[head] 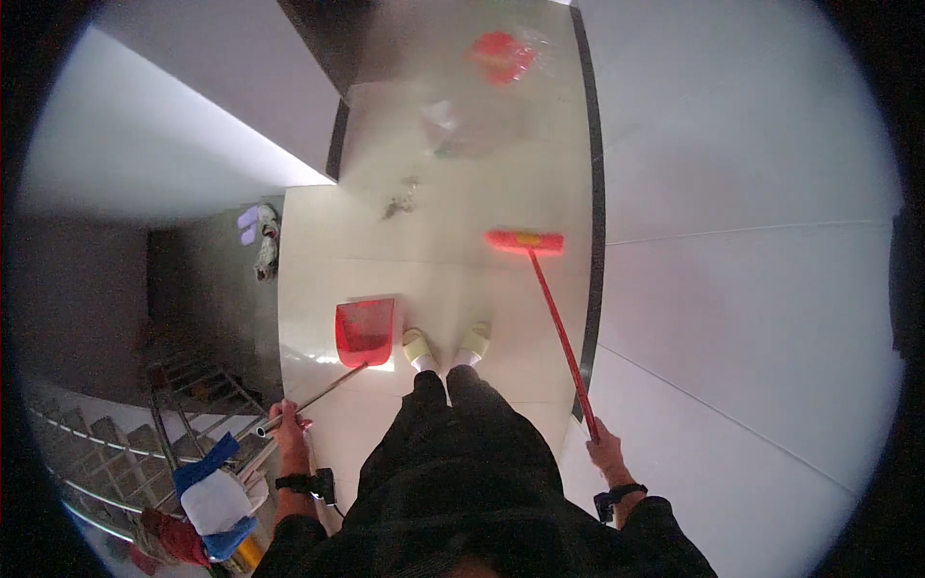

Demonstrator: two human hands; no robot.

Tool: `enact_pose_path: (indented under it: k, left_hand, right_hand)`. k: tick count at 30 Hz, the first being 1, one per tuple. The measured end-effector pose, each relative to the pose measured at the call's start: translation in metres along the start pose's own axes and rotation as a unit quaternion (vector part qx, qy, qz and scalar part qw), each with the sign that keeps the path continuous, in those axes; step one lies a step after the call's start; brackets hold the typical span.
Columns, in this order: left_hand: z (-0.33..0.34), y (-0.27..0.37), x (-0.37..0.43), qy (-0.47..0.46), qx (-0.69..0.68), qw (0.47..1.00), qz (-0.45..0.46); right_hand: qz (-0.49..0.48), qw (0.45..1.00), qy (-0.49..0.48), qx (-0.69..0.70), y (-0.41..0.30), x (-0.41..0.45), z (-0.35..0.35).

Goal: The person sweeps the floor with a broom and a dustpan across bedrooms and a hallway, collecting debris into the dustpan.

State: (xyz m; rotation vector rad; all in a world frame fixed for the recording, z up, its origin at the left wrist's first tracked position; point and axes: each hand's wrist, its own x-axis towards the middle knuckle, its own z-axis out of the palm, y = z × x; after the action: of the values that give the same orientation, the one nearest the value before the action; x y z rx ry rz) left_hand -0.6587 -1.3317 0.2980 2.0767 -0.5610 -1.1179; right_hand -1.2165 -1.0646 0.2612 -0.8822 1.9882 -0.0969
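My right hand [605,448] grips the top of a red broom handle. The pink-red broom head [525,241], with a yellow patch, is low over the tiled floor near the right wall; I cannot tell whether it touches. In my left hand [289,426] is the metal handle of a red dustpan [365,332]. Its pan lies beside my left foot, mouth pointing forward. A little dark debris [399,206] is scattered on the floor ahead, left of the broom head. Farther on is a blurred clear plastic bag [462,126].
A blurred red object with clear plastic [502,56] lies at the far end. Down the lower level at left are purple slippers [248,225] beside a crumpled cloth [267,246]. Cloths [215,502] hang over the metal stair railing [162,419]. The wall [723,289] closes the right side.
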Motion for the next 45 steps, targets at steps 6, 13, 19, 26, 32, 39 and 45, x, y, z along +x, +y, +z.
enact_pose_path:
  k: [6,13,19,26,32,39,45]
  left_hand:
    - [0.058,0.021,-0.015,-0.016,0.021,1.0,0.015]
    - [0.095,0.023,-0.011,-0.045,0.03,0.999,0.004]
    - [0.134,0.044,-0.032,-0.046,0.07,0.996,0.03]
    - [0.097,0.026,-0.021,-0.072,0.072,0.994,0.035]
    - [0.082,0.03,-0.029,-0.083,0.035,0.995,0.035]
    - [0.157,0.05,-0.068,-0.066,0.03,0.997,0.028]
    - [0.149,0.036,-0.066,-0.045,0.011,0.999,0.012]
  right_hand:
    - [0.022,0.997,-0.008,-0.07,0.053,0.074,0.006]
    - [-0.078,0.988,0.118,-0.057,0.008,0.23,-0.072]
    - [-0.026,0.995,0.09,-0.027,0.045,0.164,-0.055]
    - [0.053,0.997,0.059,0.024,0.05,0.027,0.015]
    - [-0.088,0.98,0.176,-0.002,0.054,0.158,0.003]
    - [-0.193,0.944,0.247,-0.107,0.006,0.307,-0.138]
    - [-0.012,0.994,0.1,-0.029,0.032,0.217,-0.094]
